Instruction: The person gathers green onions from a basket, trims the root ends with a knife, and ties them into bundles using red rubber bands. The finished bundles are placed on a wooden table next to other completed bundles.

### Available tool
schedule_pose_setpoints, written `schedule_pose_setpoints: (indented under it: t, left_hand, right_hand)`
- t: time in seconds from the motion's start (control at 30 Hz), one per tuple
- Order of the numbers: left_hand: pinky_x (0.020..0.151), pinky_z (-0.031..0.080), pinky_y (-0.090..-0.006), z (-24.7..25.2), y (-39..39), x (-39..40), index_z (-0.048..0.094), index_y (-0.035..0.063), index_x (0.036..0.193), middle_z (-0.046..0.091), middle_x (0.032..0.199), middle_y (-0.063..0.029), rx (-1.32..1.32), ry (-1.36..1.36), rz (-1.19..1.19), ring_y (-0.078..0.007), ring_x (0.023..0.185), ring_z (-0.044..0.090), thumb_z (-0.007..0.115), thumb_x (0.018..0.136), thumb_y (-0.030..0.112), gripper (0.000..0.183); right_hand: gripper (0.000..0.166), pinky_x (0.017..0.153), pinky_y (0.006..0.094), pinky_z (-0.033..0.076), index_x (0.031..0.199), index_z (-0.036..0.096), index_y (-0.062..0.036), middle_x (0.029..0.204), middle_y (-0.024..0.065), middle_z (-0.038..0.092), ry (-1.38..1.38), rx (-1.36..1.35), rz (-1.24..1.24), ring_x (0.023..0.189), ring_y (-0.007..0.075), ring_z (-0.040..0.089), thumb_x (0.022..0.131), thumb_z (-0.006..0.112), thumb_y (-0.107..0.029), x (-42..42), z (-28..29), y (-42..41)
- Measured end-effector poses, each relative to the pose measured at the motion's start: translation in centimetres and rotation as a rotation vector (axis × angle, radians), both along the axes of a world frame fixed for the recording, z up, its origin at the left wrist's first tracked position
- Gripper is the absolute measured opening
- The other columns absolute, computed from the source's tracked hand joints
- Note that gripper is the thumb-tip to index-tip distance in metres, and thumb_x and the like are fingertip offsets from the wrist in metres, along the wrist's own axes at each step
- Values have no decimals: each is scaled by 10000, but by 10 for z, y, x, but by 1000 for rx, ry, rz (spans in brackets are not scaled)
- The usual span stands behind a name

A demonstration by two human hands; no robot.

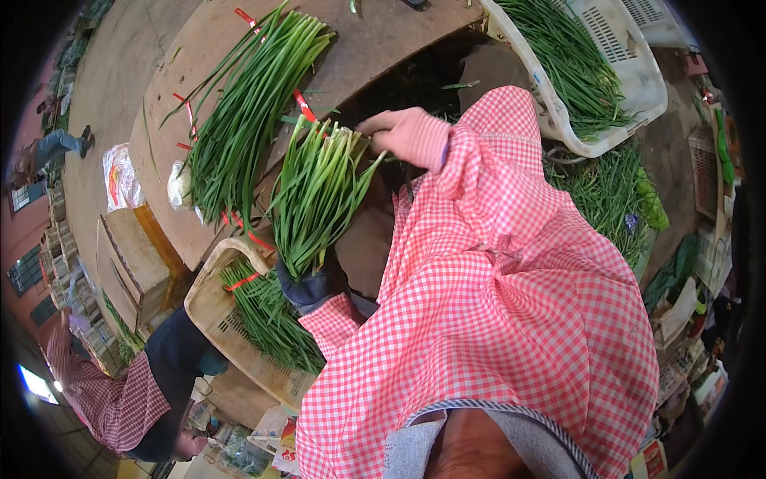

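Observation:
My left hand (308, 288), in a dark glove, grips a bunch of garlic chives (320, 197) near its leafy lower end. The pale cut stems point up and away from me. Close to those stem ends is my right hand (407, 136), with pink knit over its wrist. It is slightly blurred, and whether its fingers pinch a stem is unclear. Beyond the held bunch, a larger pile of garlic chives (251, 114) lies on the brown board (371, 42). Red ties (304, 106) stick out from under and around that pile.
At my left, a worn plastic basket (200, 299) contains chives bound with a red tie (241, 282). A white crate (649, 90) of loose chives stands at upper right, above more greens (610, 197). A cardboard box (134, 257) and another person (125, 401) are at far left.

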State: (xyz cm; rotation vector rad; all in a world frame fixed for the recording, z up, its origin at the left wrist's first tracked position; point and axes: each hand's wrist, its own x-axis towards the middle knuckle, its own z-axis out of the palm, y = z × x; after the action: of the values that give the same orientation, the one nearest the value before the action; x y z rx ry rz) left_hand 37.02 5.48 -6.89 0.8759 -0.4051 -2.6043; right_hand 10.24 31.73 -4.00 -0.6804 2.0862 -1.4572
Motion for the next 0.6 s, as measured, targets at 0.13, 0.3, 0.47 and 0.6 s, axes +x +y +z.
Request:
schedule_pose_setpoints:
  t: [0.13, 0.3, 0.47, 0.6]
  left_hand:
    - [1001, 379, -500, -8, -3, 11, 539, 39, 1222, 552, 1242, -158, -13, 25, 13, -335, 1148, 515, 470, 913, 277, 396]
    - [1004, 376, -502, 2, 2, 2, 532, 45, 1233, 546, 1251, -155, 86, -39, 53, -332, 1165, 501, 478, 915, 284, 401]
    - [1007, 371, -505, -3, 1, 1, 522, 36, 1237, 535, 1260, -163, 25, -14, 13, -336, 1167, 497, 467, 922, 288, 407]
    - [1005, 370, -508, 8, 8, -1, 516, 29, 1238, 532, 1260, -173, 69, 23, 42, -337, 1167, 495, 444, 928, 290, 411]
  right_hand:
    - [295, 730, 252, 512, 991, 690, -80, 936, 73, 682, -368, 190, -201, 794, 157, 636, 717, 588, -121, -21, 37, 26]
    - [452, 792, 376, 502, 1160, 595, -129, 1008, 153, 649, -15, 526, 334, 904, 294, 624, 795, 538, -390, -1, 60, -12]
    - [408, 778, 394, 502, 1191, 561, -129, 1037, 163, 632, 444, 491, 586, 914, 323, 620, 833, 495, -314, 10, 5, -38]
    - [267, 757, 351, 518, 1017, 639, -75, 977, 143, 639, 309, 621, 418, 864, 284, 630, 817, 502, -186, -12, -3, -21]
